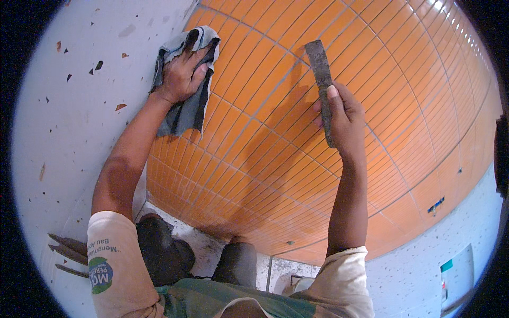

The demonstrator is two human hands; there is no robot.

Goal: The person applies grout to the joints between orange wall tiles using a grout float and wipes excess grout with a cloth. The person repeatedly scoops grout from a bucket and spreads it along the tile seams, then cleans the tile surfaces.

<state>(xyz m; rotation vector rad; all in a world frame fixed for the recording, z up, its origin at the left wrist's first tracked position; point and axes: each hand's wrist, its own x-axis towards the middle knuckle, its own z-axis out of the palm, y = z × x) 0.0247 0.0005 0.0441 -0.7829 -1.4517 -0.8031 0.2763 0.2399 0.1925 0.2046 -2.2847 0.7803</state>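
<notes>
Head view: an orange tiled wall (328,175) fills the frame beside a pale speckled wall (63,132). Pressed flat near their junction, the left hand (180,77) clutches a grey cloth (185,114); the right hand (344,119) grips a dark flat tool (319,63), blade against the tiles.

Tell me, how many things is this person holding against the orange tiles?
2: a grey cloth under the left hand at the wall's left edge, and a flat dark tool gripped upright in the right hand.
</notes>
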